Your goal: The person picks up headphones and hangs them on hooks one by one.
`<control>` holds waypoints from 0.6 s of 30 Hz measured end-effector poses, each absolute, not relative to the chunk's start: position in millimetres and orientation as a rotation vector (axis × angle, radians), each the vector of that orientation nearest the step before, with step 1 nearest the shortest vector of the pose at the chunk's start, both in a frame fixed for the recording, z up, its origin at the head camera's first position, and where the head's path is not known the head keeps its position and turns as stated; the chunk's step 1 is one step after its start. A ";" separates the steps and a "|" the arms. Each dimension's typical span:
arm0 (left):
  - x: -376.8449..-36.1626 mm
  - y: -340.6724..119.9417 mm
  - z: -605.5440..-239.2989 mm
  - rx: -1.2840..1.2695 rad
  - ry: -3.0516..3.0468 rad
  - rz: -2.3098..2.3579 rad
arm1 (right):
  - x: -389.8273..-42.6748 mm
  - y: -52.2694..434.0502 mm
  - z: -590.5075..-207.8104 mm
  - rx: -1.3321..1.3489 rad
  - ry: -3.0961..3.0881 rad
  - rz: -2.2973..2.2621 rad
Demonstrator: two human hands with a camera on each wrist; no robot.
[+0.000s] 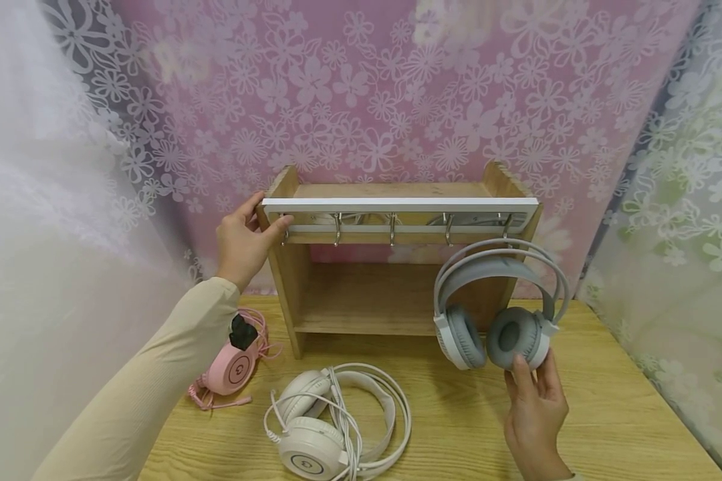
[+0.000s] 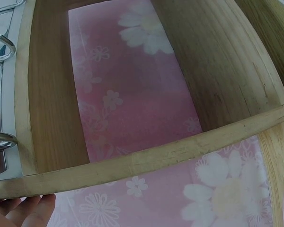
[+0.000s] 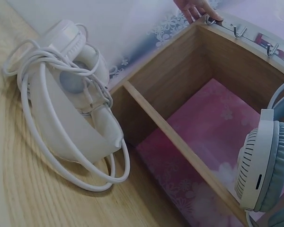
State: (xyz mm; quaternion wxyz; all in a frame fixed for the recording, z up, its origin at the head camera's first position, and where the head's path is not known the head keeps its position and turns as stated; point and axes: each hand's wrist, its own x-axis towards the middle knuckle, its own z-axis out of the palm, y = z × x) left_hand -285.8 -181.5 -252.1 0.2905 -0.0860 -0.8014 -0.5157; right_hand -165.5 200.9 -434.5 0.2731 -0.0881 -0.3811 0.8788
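Observation:
My left hand (image 1: 243, 244) holds the upper left corner of a wooden shelf (image 1: 301, 294), its thumb over the front of the hook rail (image 1: 361, 202) and its fingers at the side panel. Grey-and-white headphones (image 1: 498, 269) stand upright at the rail's right end, their headband by the rightmost hook (image 1: 507, 226); whether it rests on the hook I cannot tell. With thumb and fingers, my right hand (image 1: 537, 421) pinches the lower part of their right-side ear cup. In the right wrist view, the other ear cup (image 3: 255, 165) shows at the right edge.
White headphones (image 1: 309, 447) with a bundled cable lie on the wooden table (image 1: 457, 434) before the shelf. Pink headphones (image 1: 231, 367) lie left of it, partly behind my left sleeve. A pink floral curtain (image 1: 361, 100) hangs behind, with pale sheets on both sides.

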 end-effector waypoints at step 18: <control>-288.7 -183.1 -253.4 -0.229 -2.139 -1.371 | -163.2 192.8 -438.1 -0.305 -1.078 2.388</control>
